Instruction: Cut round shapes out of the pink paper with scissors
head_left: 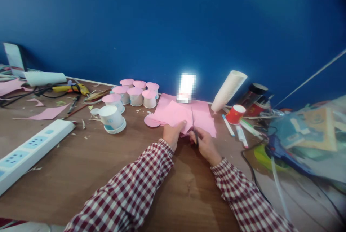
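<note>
My left hand (173,133) grips a sheet of pink paper (173,113), thumb on top and fingers beneath. In my right hand (204,141) is a pair of scissors (195,132), its blades pointing away from me at the right edge of that paper. Whether the blades are apart is too small to tell. More pink sheets (205,111) lie flat under and behind the held piece. A pink paper disc (152,120) pokes out at their left side.
Several paper cups (136,96) topped with pink discs stand left of the sheets. Nearer is an uncovered cup (109,116). A white power strip (35,149) lies at left. To the right are a leaning cup stack (228,89), a red cup (235,114), markers (241,135) and a blue glue gun (286,158).
</note>
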The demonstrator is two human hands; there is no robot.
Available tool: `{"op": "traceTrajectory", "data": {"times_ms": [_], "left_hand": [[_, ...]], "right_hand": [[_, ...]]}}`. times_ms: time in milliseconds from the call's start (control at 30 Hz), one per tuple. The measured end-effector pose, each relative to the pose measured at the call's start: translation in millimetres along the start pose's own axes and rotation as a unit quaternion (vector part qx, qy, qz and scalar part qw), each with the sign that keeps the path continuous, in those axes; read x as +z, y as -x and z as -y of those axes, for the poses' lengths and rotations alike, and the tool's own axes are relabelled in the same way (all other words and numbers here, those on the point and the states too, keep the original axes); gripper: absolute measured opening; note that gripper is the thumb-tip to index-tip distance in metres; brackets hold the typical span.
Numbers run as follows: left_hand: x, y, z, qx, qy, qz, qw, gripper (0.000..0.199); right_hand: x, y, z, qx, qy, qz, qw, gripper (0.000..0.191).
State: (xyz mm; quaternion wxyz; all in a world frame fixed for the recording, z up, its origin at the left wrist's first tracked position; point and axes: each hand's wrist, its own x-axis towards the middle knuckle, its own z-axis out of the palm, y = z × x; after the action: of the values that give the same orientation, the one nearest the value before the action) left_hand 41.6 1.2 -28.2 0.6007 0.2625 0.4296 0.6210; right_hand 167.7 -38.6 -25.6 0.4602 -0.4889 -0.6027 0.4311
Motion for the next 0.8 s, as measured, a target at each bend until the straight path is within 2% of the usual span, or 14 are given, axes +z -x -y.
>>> {"op": "traceTrajectory", "data": {"times_ms": [800], "left_hand": [[-0.2, 1.3, -2.4, 0.016, -0.015, -0.002, 1.0, 0.039]], "right_hand": [[-1.0, -0.9, -4.5, 0.007, -0.008, 0.002, 1.0, 0.03]]}}
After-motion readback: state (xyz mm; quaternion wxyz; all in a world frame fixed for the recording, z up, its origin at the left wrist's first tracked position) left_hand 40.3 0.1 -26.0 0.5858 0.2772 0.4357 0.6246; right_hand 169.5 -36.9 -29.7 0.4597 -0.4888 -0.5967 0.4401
